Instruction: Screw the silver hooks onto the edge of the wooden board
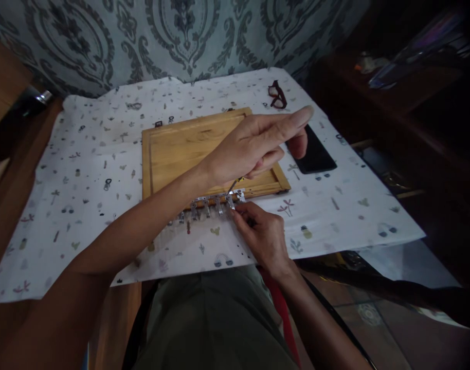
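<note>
A wooden panel (181, 149) with a raised border lies on the table. Along its near edge runs a row of small shiny metal pieces (206, 207), like clips or hinges. My left hand (258, 141) reaches over the panel, its fingers curled around a screwdriver (235, 184) whose handle is mostly hidden. The screwdriver's thin shaft slants down to one of the metal pieces near the right end of the row. Below it, my right hand (264, 234) is closed, with thumb and fingertips pinching that same metal piece (230, 201).
A white patterned cloth (84, 205) covers the table. Beyond the panel's right side lies a black phone-like slab (315, 154), partly behind my left hand. Dark-framed glasses (277, 95) rest farther back. A patterned curtain (188, 36) hangs behind the table.
</note>
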Demonstrator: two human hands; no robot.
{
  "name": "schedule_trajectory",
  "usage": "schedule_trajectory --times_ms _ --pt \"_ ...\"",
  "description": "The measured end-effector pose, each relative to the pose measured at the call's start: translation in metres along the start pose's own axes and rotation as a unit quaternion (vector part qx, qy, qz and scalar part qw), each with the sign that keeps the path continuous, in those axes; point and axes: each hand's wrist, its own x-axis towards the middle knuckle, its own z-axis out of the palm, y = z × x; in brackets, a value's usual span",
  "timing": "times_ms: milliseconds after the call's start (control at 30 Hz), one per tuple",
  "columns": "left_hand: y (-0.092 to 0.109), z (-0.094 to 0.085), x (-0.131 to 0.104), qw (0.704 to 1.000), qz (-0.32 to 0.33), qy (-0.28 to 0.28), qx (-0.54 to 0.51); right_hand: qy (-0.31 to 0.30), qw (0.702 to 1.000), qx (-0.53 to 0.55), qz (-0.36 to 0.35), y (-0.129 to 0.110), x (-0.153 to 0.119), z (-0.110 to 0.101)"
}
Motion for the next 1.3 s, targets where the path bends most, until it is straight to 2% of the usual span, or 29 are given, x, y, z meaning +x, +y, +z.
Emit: schedule_trajectory --times_ms 133,267,400,500,667,833,1100,1200,1300 --pt "-0.004 -0.003 -0.003 1.0 0.029 -0.01 -0.001 0.0 1.0 -0.004 0.006 0.001 0.0 0.0" --pt "-0.009 -0.006 -0.007 0.998 0.064 0.006 -0.005 -0.002 1.0 -0.005 0.003 0.0 -0.001 0.0" --pt "-0.007 -0.007 -0.007 0.991 0.109 0.075 -0.019 -0.006 1.0 -0.007 0.004 -0.001 -0.001 -0.001" --pt "0.002 -0.005 -0.007 0.979 0.146 0.14 -0.035 -0.001 1.0 -0.005 0.007 -0.001 -0.001 -0.002" --pt "0.021 -0.001 -0.017 0.97 0.16 0.179 -0.038 0.019 1.0 0.007 0.014 0.0 -0.001 -0.001" --pt "0.024 0.001 -0.032 0.967 0.142 0.212 0.001 0.022 1.0 0.018 0.015 0.0 -0.002 -0.001" --pt "0.024 0.006 -0.042 0.968 0.152 0.198 -0.012 0.033 0.999 0.018 0.013 0.001 -0.003 0.0" --pt "0.024 0.009 -0.041 0.968 0.166 0.184 -0.039 0.077 0.996 0.044 0.014 -0.002 -0.005 -0.001" --pt "0.025 0.017 -0.039 0.971 0.172 0.159 -0.048 0.126 0.987 0.102 -0.01 -0.014 -0.002 -0.01"
